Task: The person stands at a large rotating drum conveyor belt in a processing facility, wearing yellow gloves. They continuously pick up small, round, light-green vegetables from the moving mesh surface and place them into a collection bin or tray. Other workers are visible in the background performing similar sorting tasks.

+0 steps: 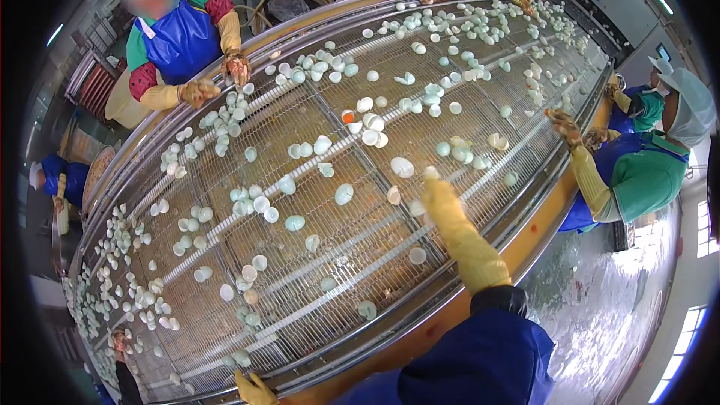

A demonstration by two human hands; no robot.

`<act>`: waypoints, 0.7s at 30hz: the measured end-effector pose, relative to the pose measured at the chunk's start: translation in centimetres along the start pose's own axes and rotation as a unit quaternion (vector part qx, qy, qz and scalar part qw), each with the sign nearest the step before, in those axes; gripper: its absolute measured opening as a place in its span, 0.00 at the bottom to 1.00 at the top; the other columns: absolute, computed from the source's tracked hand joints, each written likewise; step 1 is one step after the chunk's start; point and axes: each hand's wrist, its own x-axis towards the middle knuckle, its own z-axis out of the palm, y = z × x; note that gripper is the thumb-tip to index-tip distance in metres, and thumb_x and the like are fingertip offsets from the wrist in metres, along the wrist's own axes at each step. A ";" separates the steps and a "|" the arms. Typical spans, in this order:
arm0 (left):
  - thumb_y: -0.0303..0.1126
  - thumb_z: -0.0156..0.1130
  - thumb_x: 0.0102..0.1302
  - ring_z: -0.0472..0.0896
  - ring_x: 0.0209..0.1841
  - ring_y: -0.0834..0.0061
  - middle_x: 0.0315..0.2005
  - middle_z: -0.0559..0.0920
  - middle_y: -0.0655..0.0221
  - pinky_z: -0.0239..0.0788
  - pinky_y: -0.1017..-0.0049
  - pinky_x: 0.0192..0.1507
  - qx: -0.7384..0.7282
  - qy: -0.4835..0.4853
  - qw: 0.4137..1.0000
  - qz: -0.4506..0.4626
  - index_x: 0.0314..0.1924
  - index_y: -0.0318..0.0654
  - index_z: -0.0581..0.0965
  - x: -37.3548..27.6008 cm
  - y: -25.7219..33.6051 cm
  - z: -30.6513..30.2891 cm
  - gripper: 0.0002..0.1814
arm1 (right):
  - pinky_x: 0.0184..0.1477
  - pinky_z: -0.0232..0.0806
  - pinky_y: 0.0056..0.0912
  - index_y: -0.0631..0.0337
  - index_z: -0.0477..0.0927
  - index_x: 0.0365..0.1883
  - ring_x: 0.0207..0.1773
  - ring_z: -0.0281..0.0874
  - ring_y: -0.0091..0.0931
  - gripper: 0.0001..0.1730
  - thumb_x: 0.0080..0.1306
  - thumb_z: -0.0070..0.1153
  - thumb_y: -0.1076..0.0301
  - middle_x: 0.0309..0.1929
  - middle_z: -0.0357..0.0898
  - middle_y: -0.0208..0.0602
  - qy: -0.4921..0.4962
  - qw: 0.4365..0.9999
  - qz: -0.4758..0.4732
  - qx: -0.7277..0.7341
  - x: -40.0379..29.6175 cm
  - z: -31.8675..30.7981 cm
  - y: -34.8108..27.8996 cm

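Note:
My right hand [441, 197], in a long yellow rubber glove, reaches out over a metal wire-mesh conveyor [292, 315]. A small pale shell piece [431, 172] shows at its fingertips; blur hides whether it is gripped. Just left of that hand lie a cracked white egg [402, 167] and a broken brownish shell [394, 195]. My left hand [256, 388], gloved in yellow too, is at the conveyor's near rim, partly cut off by the bottom of the view. Its fingers look apart, close to a pale green eggshell [242, 357].
Eggshell halves [323, 64] are scattered over the mesh, with an orange yolk [348, 116] in one. A metal rail [360, 357] edges the belt. A co-worker [180, 39] stands across it, another [635, 169] to my right; more work farther along. The floor [596, 292] looks wet.

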 end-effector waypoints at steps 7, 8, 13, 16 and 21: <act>0.32 0.60 0.71 0.78 0.59 0.43 0.58 0.80 0.41 0.69 0.56 0.61 -0.004 0.048 0.999 0.000 0.64 0.24 0.73 -1.9 3.8 0.4 0.26 | 0.49 0.73 0.39 0.60 0.77 0.61 0.49 0.81 0.34 0.22 0.69 0.62 0.70 0.51 0.83 0.45 -0.078 0.922 -0.083 0.369 -6.2 -4.6 -5.1; 0.32 0.60 0.70 0.78 0.59 0.43 0.57 0.80 0.41 0.69 0.56 0.61 -0.011 0.039 0.999 -0.007 0.64 0.24 0.73 -1.9 5.0 -0.2 0.26 | 0.51 0.73 0.40 0.61 0.76 0.62 0.53 0.80 0.36 0.24 0.68 0.63 0.69 0.53 0.82 0.47 0.005 0.940 -0.143 0.309 -5.4 -5.9 -5.0; 0.32 0.61 0.70 0.79 0.57 0.43 0.57 0.80 0.43 0.68 0.56 0.61 -0.021 0.016 0.999 -0.048 0.63 0.24 0.74 -2.2 9.2 -0.8 0.26 | 0.58 0.71 0.43 0.66 0.74 0.63 0.58 0.80 0.42 0.31 0.66 0.68 0.62 0.54 0.82 0.54 0.287 0.921 -0.144 0.222 4.6 -7.2 1.7; 0.33 0.60 0.70 0.76 0.60 0.43 0.59 0.79 0.43 0.65 0.55 0.64 -0.032 0.049 0.998 -0.019 0.63 0.25 0.73 -3.3 9.9 -0.3 0.25 | 0.57 0.71 0.45 0.64 0.77 0.61 0.56 0.81 0.44 0.29 0.68 0.65 0.55 0.50 0.84 0.54 0.173 0.949 -0.005 0.264 6.6 -5.1 1.9; 0.30 0.60 0.69 0.75 0.61 0.43 0.59 0.79 0.44 0.64 0.54 0.65 -0.012 0.052 0.998 -0.023 0.63 0.25 0.74 -4.8 11.5 0.5 0.24 | 0.52 0.73 0.47 0.57 0.83 0.54 0.48 0.83 0.50 0.23 0.72 0.56 0.49 0.45 0.85 0.52 -0.116 0.962 -0.230 0.093 1.4 -5.1 -9.4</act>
